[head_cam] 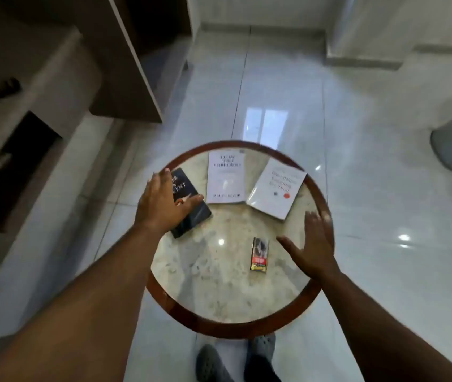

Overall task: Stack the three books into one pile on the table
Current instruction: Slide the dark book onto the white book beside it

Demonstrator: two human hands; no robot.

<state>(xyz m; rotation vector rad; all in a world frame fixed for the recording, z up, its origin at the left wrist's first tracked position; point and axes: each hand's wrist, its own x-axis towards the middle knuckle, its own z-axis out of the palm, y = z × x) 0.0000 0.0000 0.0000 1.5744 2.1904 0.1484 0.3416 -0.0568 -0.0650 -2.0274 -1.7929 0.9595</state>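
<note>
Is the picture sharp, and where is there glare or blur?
Head view: the right hand is motion-blurred; book titles are soft, hardly legible; bright glare spots lie on the table and the glossy floor; straight lines bend from wide-angle distortion.

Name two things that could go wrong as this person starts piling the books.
The dark book under the left hand lies near the round table's rim, so a push could send it overboard. The right hand hovers close to the small packet and may knock it while reaching for the white books.
</note>
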